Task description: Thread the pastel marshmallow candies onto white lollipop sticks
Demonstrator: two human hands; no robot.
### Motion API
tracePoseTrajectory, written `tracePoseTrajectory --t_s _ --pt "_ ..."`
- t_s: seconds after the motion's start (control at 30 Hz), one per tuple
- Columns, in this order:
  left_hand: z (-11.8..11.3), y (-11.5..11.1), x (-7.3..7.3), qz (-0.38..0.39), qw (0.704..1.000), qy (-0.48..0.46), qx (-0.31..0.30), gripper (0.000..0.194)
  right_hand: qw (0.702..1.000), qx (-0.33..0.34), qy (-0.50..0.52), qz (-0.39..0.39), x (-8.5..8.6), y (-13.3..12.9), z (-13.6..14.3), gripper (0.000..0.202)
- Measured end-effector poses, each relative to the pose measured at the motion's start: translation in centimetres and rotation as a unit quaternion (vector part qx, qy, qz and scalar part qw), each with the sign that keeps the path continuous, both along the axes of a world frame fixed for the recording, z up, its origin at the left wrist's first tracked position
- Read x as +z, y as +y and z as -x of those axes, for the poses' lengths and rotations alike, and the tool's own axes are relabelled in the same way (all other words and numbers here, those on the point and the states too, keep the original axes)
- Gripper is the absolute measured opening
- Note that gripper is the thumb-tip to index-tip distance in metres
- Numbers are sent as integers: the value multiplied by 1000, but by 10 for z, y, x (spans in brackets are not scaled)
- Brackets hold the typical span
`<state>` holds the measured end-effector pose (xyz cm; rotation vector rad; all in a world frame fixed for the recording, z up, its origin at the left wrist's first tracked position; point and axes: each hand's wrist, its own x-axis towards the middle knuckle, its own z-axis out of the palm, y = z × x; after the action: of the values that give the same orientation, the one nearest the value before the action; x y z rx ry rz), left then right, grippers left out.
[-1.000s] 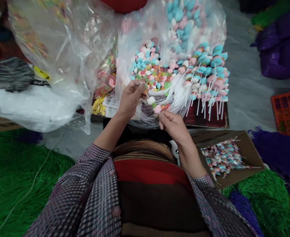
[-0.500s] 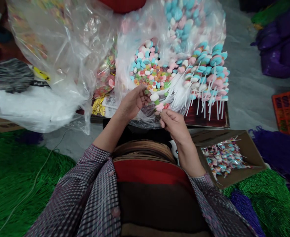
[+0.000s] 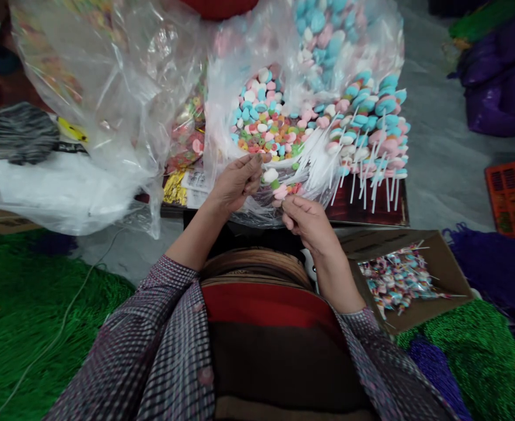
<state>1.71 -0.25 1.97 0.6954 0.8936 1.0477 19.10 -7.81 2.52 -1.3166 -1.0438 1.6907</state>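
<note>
Pink, green and white pieces make up the candy stick [image 3: 280, 192], which we see over the front of the bench [image 3: 362, 217], its near end pinched in the closed grip of the right hand [image 3: 307, 216], its long axis slanting away and leftward. At the far end, we find the left hand [image 3: 235, 181] nearer, fingertips closed on an orange candy [image 3: 266, 158].

My one view looks out from my head, facing forward and steeply down, so my striped top [image 3: 279, 351] fills the near middle and my forearms reach away from me. My left hand [image 3: 239, 182] and right hand [image 3: 307, 217] sit near the centre, close enough to show separate fingers. It's wide, taking in the table [image 3: 354, 211] on the far side, green strands [image 3: 24, 327] at near left and an orange crate [image 3: 514, 197] at far right.
</note>
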Motion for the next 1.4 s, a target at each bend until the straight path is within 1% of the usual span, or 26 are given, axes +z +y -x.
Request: tracePoseTrajectory --t_s 0.13,0.27,0.37,0.47,0.6,0.67,0.77,0.87,0.93,1.0,1.03,1.1,1.17,1.2,1.27,1.33,1.4 --pt "-2 1 2 -3 999 0 40 27 998 15 42 40 5 -3 -1 39" --pt "2 4 4 -1 998 4 71 30 999 7 38 36 9 -6 -3 42" --pt "3 3 6 5 998 -7 58 26 999 -6 26 20 9 -7 -1 43" --pt "0 -1 7 8 999 -18 40 30 1000 -9 18 3 8 -8 4 42" --pt "-3 -3 7 1 999 -6 39 34 1000 -17 9 -17 6 -7 7 44" --pt "-2 -2 5 -8 999 12 40 29 999 -38 10 -25 6 -6 4 44" --pt "-2 -2 -3 -46 995 76 39 22 994 -100 22 -46 9 -3 -7 40" --pt "-8 -7 -14 -136 977 164 3 21 987 -146 24 -59 11 1 -20 36" --pt "-15 -13 -18 -192 953 227 -48 21 986 -156 19 -60 11 2 -24 35" --pt "-21 -17 -20 -219 933 268 -97 24 986 -156 19 -64 9 1 -25 35" --pt "-23 -18 -20 -213 933 270 -108 25 986 -153 20 -66 8 1 -25 34" --pt "-24 -16 -21 -158 956 230 -94 28 986 -148 23 -67 5 -1 -25 34" --pt "-20 -10 -22 -72 984 154 -46 29 986 -149 20 -65 3 -2 -25 34" --pt "-16 -6 -23 -36 993 114 -20 27 986 -153 16 -63 1 -2 -25 34" --pt "-8 -1 -24 5 999 46 22 19 985 -160 11 -62 0 -1 -26 34" --pt "-2 2 -23 25 999 4 48 11 984 -166 8 -67 -1 1 -25 35" --pt "0 2 -20 35 997 -10 63 14 983 -170 5 -71 -2 3 -25 36"
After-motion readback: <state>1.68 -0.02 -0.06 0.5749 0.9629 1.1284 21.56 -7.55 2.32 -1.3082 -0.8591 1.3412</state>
